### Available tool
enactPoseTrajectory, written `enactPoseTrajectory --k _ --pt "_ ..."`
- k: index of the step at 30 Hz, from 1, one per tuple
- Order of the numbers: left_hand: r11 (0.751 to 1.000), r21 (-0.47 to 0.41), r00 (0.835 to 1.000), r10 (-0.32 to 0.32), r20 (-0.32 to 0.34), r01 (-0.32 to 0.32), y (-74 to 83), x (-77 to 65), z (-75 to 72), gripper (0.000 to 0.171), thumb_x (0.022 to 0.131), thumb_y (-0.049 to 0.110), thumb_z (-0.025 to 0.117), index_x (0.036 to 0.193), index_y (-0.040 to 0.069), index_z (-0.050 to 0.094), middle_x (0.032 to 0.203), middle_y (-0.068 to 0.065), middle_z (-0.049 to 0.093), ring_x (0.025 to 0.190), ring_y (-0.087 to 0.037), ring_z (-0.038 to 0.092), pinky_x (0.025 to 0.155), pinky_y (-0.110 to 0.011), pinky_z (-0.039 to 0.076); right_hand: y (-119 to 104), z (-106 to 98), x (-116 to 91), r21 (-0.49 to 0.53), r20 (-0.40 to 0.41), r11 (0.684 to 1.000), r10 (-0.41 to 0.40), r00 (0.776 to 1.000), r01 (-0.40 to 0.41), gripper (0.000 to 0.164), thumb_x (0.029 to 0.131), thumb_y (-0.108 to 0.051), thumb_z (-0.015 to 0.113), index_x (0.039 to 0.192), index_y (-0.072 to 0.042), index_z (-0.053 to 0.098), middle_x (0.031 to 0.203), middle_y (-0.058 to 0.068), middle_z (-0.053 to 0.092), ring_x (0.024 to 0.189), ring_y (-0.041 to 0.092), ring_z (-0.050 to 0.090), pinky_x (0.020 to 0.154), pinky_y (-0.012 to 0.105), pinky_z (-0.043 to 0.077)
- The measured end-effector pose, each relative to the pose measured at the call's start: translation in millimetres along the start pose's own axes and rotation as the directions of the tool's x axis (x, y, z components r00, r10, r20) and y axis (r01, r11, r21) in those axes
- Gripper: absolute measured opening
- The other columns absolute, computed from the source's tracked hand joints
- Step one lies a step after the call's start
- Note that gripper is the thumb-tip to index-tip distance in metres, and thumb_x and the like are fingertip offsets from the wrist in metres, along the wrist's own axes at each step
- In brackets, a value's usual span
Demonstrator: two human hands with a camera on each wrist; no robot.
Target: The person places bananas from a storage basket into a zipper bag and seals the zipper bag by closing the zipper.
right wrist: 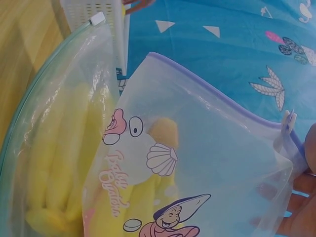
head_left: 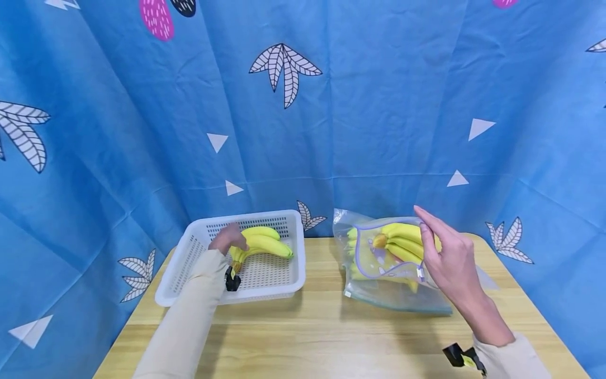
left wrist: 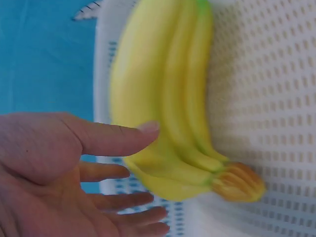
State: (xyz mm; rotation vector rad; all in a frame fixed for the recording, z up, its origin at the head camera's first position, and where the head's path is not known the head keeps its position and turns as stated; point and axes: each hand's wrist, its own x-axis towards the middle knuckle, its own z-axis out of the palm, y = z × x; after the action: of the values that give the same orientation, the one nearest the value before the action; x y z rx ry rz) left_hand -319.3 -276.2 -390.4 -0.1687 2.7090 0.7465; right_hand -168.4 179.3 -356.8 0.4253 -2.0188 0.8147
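Observation:
My left hand (head_left: 229,239) is over the white plastic basket (head_left: 301,263), beside a bunch of bananas (head_left: 267,246) lying in it. In the left wrist view its fingers are extended and the thumb (left wrist: 123,138) overlaps the bananas; whether it touches them I cannot tell. On the right, my right hand (head_left: 452,258) pinches the edge of a clear zip bag (right wrist: 217,143) with a purple zip, near the slider (right wrist: 288,121). Its fingers show through the film. Bananas (head_left: 404,237) sit in this bag, their stem end toward the opening.
A second zip bag (head_left: 390,300), with a teal zip, lies on the wooden table (head_left: 303,337) partly beneath the purple-zip bag and holds bananas (right wrist: 54,158). Behind the table hangs a blue patterned curtain (head_left: 379,131).

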Motion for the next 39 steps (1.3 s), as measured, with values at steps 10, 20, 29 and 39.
enactPoseTrajectory --k 10,20,29,39 --pt "0.993 -0.066 0.996 -0.092 0.022 0.093 -20.8 10.8 12.0 0.059 0.084 0.001 0.078 0.132 -0.016 0.047 0.118 -0.028 0.057 0.11 -0.042 0.06 0.095 -0.054 0.055 -1 1 1 -0.002 -0.003 1.0 0.0 1.0 0.0 0.038 0.096 0.005 0.064 0.132 -0.005 0.069 0.127 0.015 0.07 0.108 0.04 0.069 0.1 0.005 0.038" --pt "0.976 -0.196 0.995 -0.096 0.023 0.099 -20.2 5.1 4.0 0.067 0.083 -0.003 0.064 0.143 -0.01 0.035 0.123 -0.031 0.049 0.094 -0.041 0.062 0.073 -0.047 0.062 -3 1 1 -0.006 0.012 1.0 0.004 1.0 -0.004 0.039 0.097 0.006 0.063 0.133 -0.005 0.068 0.127 0.016 0.07 0.105 0.041 0.07 0.096 0.003 0.037" --pt "0.99 -0.119 0.996 0.063 -0.066 -0.07 -4.6 -6.5 -7.4 0.06 0.088 0.0 0.066 0.142 -0.008 0.041 0.12 -0.026 0.054 0.089 -0.03 0.057 0.068 -0.035 0.054 -2 -1 2 -0.007 -0.002 1.0 0.006 1.0 -0.006 0.038 0.096 0.005 0.064 0.132 -0.005 0.069 0.125 0.016 0.071 0.104 0.041 0.07 0.098 0.003 0.037" --pt "0.96 -0.032 0.942 0.267 -0.205 -0.279 28.7 -40.0 -30.5 0.052 0.09 0.008 0.073 0.136 -0.005 0.052 0.111 -0.024 0.061 0.083 -0.029 0.062 0.067 -0.037 0.058 -1 -1 2 -0.007 -0.003 1.0 0.029 1.0 -0.029 0.036 0.097 0.002 0.064 0.132 -0.006 0.07 0.125 0.015 0.071 0.11 0.038 0.068 0.1 0.004 0.037"
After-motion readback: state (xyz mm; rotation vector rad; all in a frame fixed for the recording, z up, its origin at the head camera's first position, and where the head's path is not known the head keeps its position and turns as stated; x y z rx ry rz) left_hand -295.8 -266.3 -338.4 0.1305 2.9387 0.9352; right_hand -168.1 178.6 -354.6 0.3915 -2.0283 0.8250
